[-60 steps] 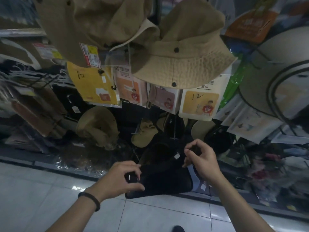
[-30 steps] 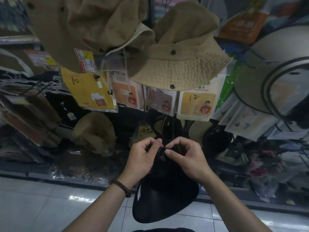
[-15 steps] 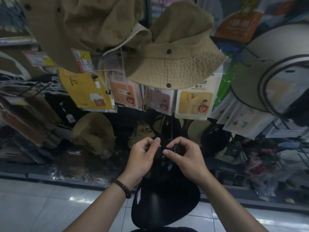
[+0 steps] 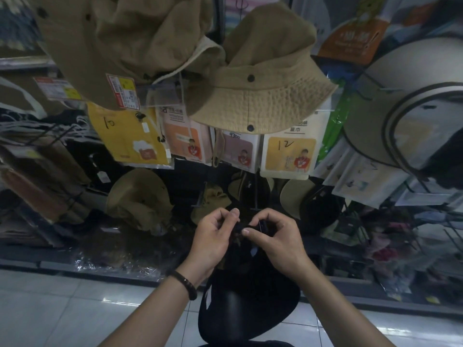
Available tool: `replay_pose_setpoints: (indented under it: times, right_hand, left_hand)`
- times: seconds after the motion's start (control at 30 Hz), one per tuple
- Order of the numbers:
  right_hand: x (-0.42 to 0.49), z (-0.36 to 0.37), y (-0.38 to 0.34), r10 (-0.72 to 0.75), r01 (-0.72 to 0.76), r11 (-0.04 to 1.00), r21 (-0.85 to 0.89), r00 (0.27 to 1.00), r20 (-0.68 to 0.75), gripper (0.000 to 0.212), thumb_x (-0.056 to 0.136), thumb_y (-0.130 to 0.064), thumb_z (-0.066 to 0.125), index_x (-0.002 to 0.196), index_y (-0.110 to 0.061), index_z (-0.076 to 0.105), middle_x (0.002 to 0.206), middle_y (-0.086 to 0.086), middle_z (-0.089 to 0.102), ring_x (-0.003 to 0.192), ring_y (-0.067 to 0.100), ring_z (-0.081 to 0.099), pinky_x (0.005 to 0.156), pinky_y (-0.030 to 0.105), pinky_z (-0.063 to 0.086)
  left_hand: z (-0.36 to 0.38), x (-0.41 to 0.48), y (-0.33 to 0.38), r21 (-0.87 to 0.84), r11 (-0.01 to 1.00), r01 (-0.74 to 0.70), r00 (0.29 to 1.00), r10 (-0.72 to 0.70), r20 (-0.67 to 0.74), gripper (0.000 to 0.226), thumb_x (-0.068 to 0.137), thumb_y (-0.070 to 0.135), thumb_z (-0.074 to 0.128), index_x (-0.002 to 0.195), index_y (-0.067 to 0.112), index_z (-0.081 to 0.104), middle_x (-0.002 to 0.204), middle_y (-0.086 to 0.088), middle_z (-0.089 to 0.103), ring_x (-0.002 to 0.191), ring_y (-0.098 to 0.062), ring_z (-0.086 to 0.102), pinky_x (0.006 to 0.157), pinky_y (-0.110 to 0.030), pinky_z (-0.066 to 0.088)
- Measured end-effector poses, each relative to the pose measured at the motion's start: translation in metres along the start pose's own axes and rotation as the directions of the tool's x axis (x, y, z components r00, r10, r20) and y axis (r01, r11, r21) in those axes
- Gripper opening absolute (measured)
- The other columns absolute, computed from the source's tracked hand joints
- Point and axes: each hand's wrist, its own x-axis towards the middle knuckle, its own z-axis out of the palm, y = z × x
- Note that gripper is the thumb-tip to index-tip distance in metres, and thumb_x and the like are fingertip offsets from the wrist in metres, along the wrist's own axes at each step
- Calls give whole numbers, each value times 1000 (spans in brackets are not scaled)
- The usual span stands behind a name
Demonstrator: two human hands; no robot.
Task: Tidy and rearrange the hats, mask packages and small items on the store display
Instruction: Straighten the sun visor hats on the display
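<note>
Two seconds ago my hands were apart with the cloth bunched low between them. Now the left hand (image 4: 213, 242) and right hand (image 4: 278, 242) meet in front of the display, hardly shifted from half a second ago. Each grip is narrow, thumb and forefinger pinching the top edge of the black hat (image 4: 250, 304). The hat hangs below my wrists, a soft dark fabric with a rounded, slightly glossy brim. A dark braided wristband (image 4: 186, 284) circles the left wrist.

Overhead hangs a tan bucket hat (image 4: 263, 96) of crinkled cotton with dark snap studs. Beneath it are flat packages, a yellow package (image 4: 127, 136) marked 10 and a cream package (image 4: 288, 151) marked 12. A stiff pale visor hat (image 4: 400, 96) with dark trim curves at right. The floor (image 4: 50, 309) is glossy white tile, and the aisle is dim.
</note>
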Motion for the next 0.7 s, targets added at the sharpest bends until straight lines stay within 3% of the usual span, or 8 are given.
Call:
replay_pose_setpoints:
  times: [0.07,0.17,0.37,0.43,0.53,0.6,0.7]
  right_hand:
    - [0,0,-1,19,-19,999,46,1000,6,14,88,-16,87,89,-14,73,86,7,78,80,21,78,73,34,63]
    - [1,-1,-1,49,-52,994,98,998,29,12,91,-11,83,88,-8,73,81,5,76,74,15,75,70,25,58]
    - [2,0,6,104,-104,991,84,995,7,6,93,-19,83,93,-19,76,91,5,77,86,19,76,80,35,62]
    - [1,0,7,116,-116,990,74,993,8,8,92,-23,83,96,-22,76,94,6,78,90,21,77,84,42,65]
    - [2,-1,9,120,-120,992,49,993,-5,11,91,-27,85,98,-26,77,97,4,78,92,20,77,87,48,65]
    - [3,-1,9,112,-112,993,30,994,-11,12,90,-29,86,97,-27,77,97,3,78,93,19,77,87,49,65]
    - [2,0,9,96,-96,995,8,995,-26,11,89,-30,86,95,-27,77,96,2,79,91,20,78,85,50,66]
  left_hand:
    - [1,-2,0,15,1000,-12,1000,12,2,32,106,30,63,95,1,70,76,-4,75,74,-19,75,68,-27,62]
    - [1,-2,-1,32,999,4,1000,-4,2,35,105,36,64,94,5,73,88,-21,75,88,-38,75,81,-48,64]
    - [3,-2,1,60,996,64,998,-65,20,55,96,61,60,91,8,71,85,-28,67,79,-42,66,83,-53,61]
    - [1,0,0,32,994,102,993,-104,57,49,101,57,59,90,11,71,88,-28,70,87,-47,69,90,-57,61]
    - [0,2,2,-15,991,132,986,-130,100,40,105,50,57,93,15,71,81,-12,68,86,-34,69,85,-45,60]
    - [0,3,1,7,993,114,987,-114,112,39,108,48,54,97,14,71,85,-18,70,89,-39,72,85,-44,60]
    - [0,2,-1,46,997,67,988,-73,136,38,110,46,49,99,16,71,99,-24,75,99,-43,74,89,-53,62]
